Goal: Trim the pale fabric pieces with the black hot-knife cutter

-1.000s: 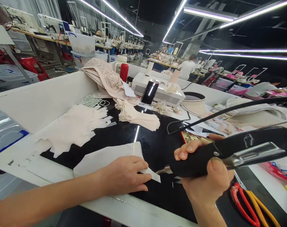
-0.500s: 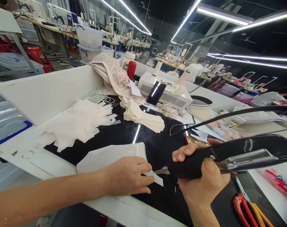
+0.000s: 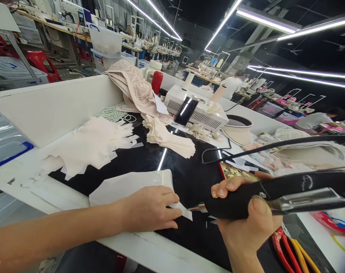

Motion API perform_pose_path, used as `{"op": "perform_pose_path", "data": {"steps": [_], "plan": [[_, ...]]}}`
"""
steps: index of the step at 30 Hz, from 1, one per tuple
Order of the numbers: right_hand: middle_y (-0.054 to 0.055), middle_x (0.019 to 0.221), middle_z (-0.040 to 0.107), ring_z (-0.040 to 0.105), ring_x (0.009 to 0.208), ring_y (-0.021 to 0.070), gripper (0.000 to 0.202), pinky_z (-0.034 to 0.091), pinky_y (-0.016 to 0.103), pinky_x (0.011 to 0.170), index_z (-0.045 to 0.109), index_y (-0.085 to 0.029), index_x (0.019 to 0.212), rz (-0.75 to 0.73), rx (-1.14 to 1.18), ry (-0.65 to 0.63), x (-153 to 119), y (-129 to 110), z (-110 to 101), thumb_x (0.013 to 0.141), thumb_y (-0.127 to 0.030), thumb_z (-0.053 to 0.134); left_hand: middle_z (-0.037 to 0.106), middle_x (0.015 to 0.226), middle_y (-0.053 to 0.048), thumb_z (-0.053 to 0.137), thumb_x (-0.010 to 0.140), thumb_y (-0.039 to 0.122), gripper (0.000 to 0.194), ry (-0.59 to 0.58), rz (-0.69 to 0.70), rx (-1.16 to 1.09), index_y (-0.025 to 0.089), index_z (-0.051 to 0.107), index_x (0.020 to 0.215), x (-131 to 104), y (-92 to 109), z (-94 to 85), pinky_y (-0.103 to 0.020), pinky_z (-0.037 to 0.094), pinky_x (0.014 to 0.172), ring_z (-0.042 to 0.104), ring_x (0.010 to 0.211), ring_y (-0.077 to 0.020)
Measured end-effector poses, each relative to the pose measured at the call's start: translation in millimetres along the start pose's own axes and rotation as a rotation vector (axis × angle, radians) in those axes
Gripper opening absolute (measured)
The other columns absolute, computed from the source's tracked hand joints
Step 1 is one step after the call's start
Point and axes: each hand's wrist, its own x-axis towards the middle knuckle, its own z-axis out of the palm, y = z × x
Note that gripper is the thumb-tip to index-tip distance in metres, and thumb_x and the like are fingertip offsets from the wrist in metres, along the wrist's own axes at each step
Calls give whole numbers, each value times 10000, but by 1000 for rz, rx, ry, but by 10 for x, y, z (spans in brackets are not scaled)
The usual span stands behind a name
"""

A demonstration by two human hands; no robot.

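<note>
My right hand (image 3: 249, 223) is wrapped round the black handle of a corded tool (image 3: 232, 199), whose thin metal tip points left at the corner of a white fabric piece (image 3: 118, 186). That piece lies flat on the black tabletop (image 3: 186, 174), with a pale strip across its right part. My left hand (image 3: 152, 207) rests on the fabric's lower right part, fingers apart, close to the tool tip. Behind it are a fanned pile of cream pieces (image 3: 90, 142) and a bundled stack of cream fabric (image 3: 172, 140).
A phone (image 3: 186, 110) leans on a white vented box (image 3: 198, 104). Red and yellow handled tools (image 3: 286, 250) lie at the lower right. A white partition (image 3: 53, 108) stands at the left. The black cable (image 3: 263, 147) arches over the right side. Green cord (image 3: 115, 113) lies behind.
The tool in my right hand has shifted slightly right relative to the fabric, and more of its metal tip shows. My left hand keeps its place on the fabric. The whole view has shifted a little.
</note>
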Motion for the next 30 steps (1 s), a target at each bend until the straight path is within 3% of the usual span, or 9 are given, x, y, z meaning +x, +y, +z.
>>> {"op": "perform_pose_path", "data": {"steps": [14, 20, 30], "plan": [[-60, 721, 652, 578, 536, 149, 420, 512, 280, 477, 608, -278, 1138, 17, 70, -76, -90, -7, 83, 799, -433, 803, 720, 1034, -74, 762, 982, 379, 274, -1, -3, -1, 132, 672, 1056, 6, -17, 1, -336, 559, 987, 701, 1036, -236], [-55, 713, 648, 580, 533, 151, 415, 516, 289, 483, 616, -272, 1114, 44, 72, -52, -114, 3, 117, 787, -409, 831, 722, 1034, -73, 749, 994, 380, 267, -14, -14, -19, 136, 666, 1064, 2, -9, -5, -341, 560, 993, 700, 1056, -237], [-49, 689, 657, 553, 518, 159, 446, 516, 296, 462, 632, -265, 1101, -1, 37, -14, -56, -57, -39, 748, -432, 848, 714, 1049, -80, 694, 1033, 391, 255, -40, -18, 0, 140, 658, 1062, -9, -13, -3, -344, 563, 988, 699, 1048, -239]]}}
